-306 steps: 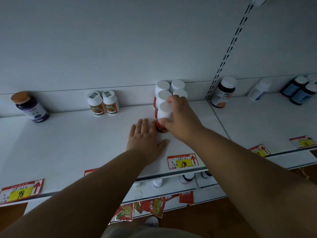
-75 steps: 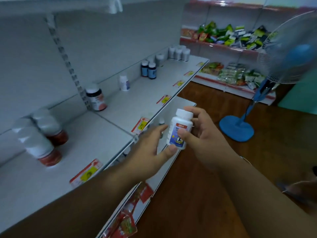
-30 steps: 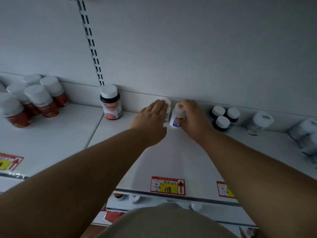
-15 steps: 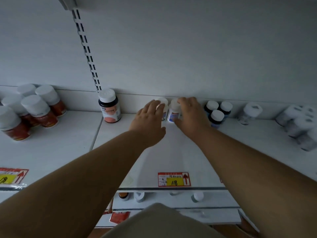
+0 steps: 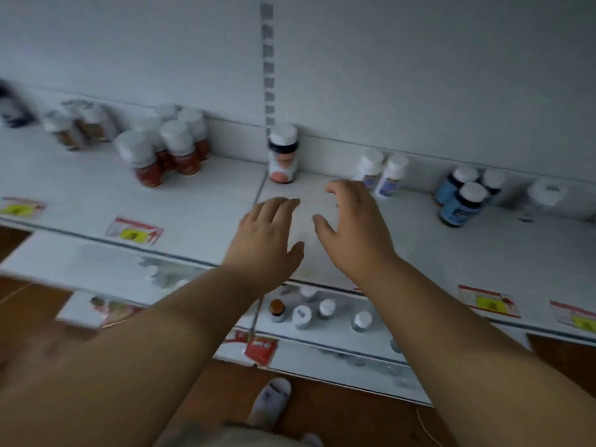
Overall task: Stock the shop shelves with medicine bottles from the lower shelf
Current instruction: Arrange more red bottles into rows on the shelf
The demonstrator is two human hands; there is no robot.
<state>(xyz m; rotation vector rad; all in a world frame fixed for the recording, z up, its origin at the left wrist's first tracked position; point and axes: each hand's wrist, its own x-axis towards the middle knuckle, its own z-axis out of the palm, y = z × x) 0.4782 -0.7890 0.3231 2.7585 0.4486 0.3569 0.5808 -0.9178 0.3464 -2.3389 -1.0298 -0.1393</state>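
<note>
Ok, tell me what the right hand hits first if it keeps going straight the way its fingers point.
Probably the pair of white bottles at the back wall: the right hand, open and empty, points up-shelf toward them. Depth is unclear, so it might pass just left of them.

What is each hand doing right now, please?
Left hand: open, holding nothing, above the shelf.
Right hand: open, holding nothing.

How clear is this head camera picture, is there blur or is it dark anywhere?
Head view: dim, flat, bluish light with no glare. Motion blur smears the left edge, where the orange-labelled bottles and the price tag lose detail. The left hand, right hand and two white bottles are sharper, though their labels stay unreadable. Wide-angle distortion tilts the shelf.
</note>
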